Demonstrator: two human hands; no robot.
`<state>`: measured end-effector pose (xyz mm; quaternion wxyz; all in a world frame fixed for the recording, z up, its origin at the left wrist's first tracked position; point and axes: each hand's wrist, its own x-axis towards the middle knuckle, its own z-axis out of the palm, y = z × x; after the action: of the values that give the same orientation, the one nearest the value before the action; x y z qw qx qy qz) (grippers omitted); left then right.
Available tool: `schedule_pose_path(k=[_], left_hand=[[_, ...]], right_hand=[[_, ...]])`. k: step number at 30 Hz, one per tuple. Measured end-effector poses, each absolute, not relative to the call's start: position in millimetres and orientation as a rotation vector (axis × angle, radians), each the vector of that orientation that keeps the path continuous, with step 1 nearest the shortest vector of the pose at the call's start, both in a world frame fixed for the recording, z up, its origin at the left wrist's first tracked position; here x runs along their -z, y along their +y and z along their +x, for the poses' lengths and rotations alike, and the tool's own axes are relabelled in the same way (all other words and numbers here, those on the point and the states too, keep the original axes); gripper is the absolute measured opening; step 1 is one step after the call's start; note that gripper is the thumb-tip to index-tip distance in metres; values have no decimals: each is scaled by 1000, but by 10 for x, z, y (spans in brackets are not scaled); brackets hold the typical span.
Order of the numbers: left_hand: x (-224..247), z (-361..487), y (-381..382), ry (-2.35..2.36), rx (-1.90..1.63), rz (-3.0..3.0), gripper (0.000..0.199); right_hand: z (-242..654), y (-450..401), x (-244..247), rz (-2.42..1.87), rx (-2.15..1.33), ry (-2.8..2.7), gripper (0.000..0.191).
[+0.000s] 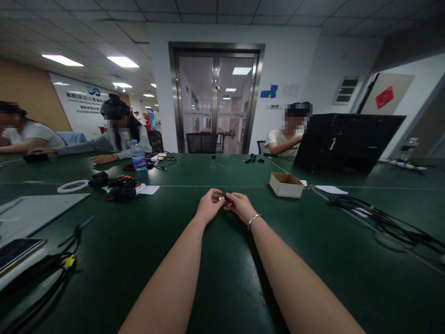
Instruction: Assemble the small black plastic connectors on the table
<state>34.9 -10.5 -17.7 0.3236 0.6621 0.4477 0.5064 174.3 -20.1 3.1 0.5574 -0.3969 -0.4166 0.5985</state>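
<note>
Out over the green table (222,278), both my hands meet in front of me with closed fingertips. My left hand (207,206) pinches a small piece with a silvery end (220,198). Right beside it, a small black piece (227,195) sits between the thumb and fingers of my right hand (240,206), which wears a silver bangle (255,221) at the wrist. The two pieces are close together or touching; their kind is too small to make out, and the fingers cover part of them.
An open box (287,185) stands to the right, with black cables (385,220) beyond. Small black pieces (253,159) lie farther back. Leftward are black gear (120,186), a water bottle (139,155), a white ring (73,186) and a phone (19,253). Other people sit across the table.
</note>
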Motion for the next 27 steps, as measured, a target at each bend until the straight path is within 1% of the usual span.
schedule_pose_path(k=[2, 4, 9, 15, 20, 27], left_hand=[[166, 350, -109, 1165, -1322, 1745, 23], [155, 348, -111, 1170, -1312, 1732, 20], [139, 343, -117, 1150, -1279, 1665, 22], [116, 358, -122, 1152, -1253, 1599, 24], [86, 367, -135, 1183, -1219, 1561, 26], [64, 358, -170, 1170, -1232, 1558, 25]], right_hand=[[1742, -206, -38, -937, -1414, -980, 18], [1738, -213, -49, -933, -1419, -982, 18], [1722, -221, -67, -985, -1376, -940, 12], [1735, -225, -66, -976, -1371, -932, 19], [1758, -231, -64, -926, -1411, -997, 15], [1771, -221, -48, -904, -1420, -1012, 15]])
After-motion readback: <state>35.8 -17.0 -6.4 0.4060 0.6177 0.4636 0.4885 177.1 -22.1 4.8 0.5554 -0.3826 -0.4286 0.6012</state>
